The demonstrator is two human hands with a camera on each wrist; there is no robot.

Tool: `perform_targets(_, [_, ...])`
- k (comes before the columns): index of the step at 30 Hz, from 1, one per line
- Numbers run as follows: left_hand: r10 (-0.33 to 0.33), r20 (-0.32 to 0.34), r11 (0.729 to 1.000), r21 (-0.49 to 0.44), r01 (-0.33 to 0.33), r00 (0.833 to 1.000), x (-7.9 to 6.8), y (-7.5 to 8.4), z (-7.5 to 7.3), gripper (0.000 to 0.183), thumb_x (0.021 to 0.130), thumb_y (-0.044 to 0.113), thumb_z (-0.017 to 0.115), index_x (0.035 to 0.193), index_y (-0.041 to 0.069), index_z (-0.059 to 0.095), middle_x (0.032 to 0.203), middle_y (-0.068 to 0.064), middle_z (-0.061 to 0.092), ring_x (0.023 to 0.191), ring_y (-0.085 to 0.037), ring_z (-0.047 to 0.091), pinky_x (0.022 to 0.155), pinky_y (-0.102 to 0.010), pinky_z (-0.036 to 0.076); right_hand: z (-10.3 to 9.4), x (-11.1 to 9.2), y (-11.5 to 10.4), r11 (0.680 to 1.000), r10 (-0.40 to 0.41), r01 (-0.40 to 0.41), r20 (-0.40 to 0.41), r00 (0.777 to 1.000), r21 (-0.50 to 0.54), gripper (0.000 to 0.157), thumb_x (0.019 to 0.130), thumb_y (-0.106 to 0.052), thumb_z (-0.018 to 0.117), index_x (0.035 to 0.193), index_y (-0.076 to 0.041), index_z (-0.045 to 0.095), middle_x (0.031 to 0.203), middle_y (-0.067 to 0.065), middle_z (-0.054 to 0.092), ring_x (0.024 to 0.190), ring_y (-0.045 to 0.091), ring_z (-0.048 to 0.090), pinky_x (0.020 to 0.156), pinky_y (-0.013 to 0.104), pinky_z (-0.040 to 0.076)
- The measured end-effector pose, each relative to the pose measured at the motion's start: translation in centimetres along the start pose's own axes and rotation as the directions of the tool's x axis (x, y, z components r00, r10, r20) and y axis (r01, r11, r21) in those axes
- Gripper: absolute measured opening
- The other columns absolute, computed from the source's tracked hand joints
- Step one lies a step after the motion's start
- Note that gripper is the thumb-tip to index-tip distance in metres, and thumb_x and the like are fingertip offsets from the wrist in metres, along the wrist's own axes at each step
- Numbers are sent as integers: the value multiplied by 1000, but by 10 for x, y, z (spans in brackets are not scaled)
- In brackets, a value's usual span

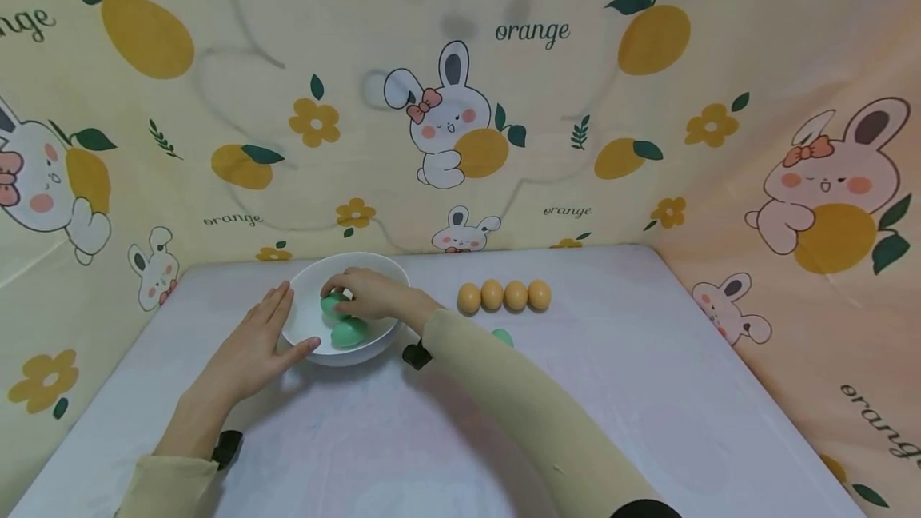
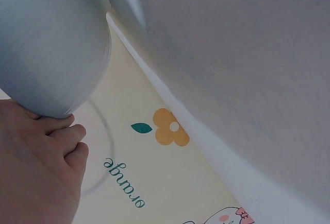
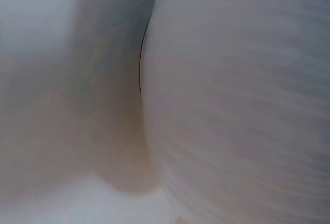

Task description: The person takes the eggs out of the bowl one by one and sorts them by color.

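Observation:
A white bowl (image 1: 384, 334) stands at the back left of the table, with two green eggs in it. My right hand (image 1: 370, 294) reaches inside, thumb and fingers curled round the farther green egg (image 1: 331, 308). The nearer green egg (image 1: 348, 333) lies just below that hand. My left hand (image 1: 252, 346) rests against the bowl's left side, fingers fairly straight and thumb at the front rim. In the left wrist view, fingertips of the left hand (image 2: 38, 165) touch the bowl's outer wall (image 2: 51, 44). Only the bowl's wall (image 3: 237, 100) fills the right wrist view; the right hand is hidden there.
Several tan eggs (image 1: 504, 296) stand in a row right of the bowl. Another green egg (image 1: 502, 336) shows partly behind the right sleeve (image 1: 518, 390). A printed cloth (image 1: 561, 118) with rabbits and oranges hangs behind the white table (image 1: 647, 358).

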State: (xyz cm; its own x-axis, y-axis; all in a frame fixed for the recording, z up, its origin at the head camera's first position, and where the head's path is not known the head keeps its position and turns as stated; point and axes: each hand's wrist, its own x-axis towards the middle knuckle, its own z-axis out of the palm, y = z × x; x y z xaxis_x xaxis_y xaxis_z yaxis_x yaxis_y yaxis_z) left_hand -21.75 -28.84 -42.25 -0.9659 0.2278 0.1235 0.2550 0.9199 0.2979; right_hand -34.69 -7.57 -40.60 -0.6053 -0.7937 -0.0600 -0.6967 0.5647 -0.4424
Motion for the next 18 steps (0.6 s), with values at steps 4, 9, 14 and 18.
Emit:
perform_targets(4, [2, -3, 1000, 2, -2, 1000, 0, 0, 1, 106, 99, 66, 55, 161, -10, 16, 170, -29, 14, 155, -50, 15, 123, -68, 21, -1, -3, 0, 1000, -1, 1, -25, 1000, 2, 35, 105, -30, 64, 140, -25, 64, 130, 0, 61, 107, 10, 59, 90, 19, 51])
perform_targets(9, [3, -4, 1000, 1, -3, 1000, 0, 1, 0, 106, 99, 66, 56, 161, -11, 17, 170, -29, 15, 155, -50, 16, 123, -68, 22, -4, -7, -1, 1000, -5, 6, -52, 999, 9, 35, 105, -31, 64, 139, -25, 64, 129, 0, 60, 105, 10, 59, 87, 18, 51])
perform_targets(14, [-3, -1, 1000, 2, 3, 1000, 0, 3, -1, 106, 98, 66, 56, 160, -11, 17, 170, -29, 15, 155, -50, 16, 123, -68, 21, -5, -9, -1, 1000, -13, 14, -81, 997, 14, 35, 105, -31, 64, 139, -23, 63, 129, 2, 60, 103, 10, 59, 85, 17, 50])
perform_targets(18, [0, -5, 1000, 1, 0, 1000, -1, 2, -1, 106, 99, 66, 56, 160, -12, 18, 169, -30, 15, 155, -51, 16, 123, -68, 21, -6, -11, -2, 1000, -21, 23, -100, 995, 19, 35, 105, -30, 65, 138, -23, 63, 133, 3, 60, 102, 9, 59, 85, 16, 50])
